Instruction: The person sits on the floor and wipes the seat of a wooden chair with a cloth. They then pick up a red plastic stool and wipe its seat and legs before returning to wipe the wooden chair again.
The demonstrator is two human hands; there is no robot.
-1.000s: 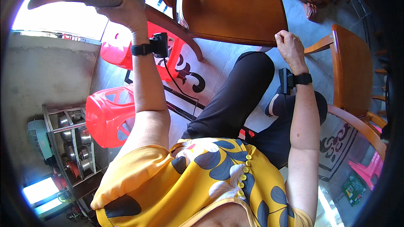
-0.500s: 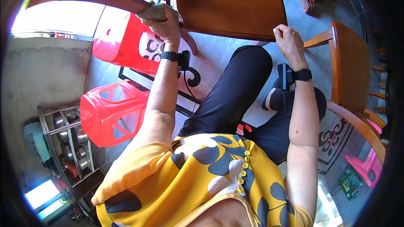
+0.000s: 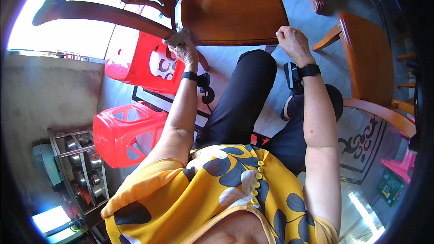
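Note:
A wooden chair (image 3: 230, 11) lies in front of me at the top, its glossy brown seat facing up and its carved back to the left. My left hand (image 3: 185, 54) is closed on a folded grey-brown cloth (image 3: 177, 39). The cloth is pressed to the curved back post (image 3: 113, 14), near where it meets the seat. At the seat's right near corner, my right hand (image 3: 295, 45) has its fingers curled on the edge. Its fingertips are partly hidden.
Two red plastic stools (image 3: 122, 133) are at the left, beside a metal rack (image 3: 81, 167) of pots along the wall. Another wooden chair (image 3: 366, 58) stands at the right. A pink plastic stool (image 3: 400, 165) and a green board-like item (image 3: 389, 188) are at the lower right.
The cloth in my left hand has shifted a little down and right in view. More of the carved chair back shows, and the whole view has shifted somewhat. My right hand stays at the seat corner.

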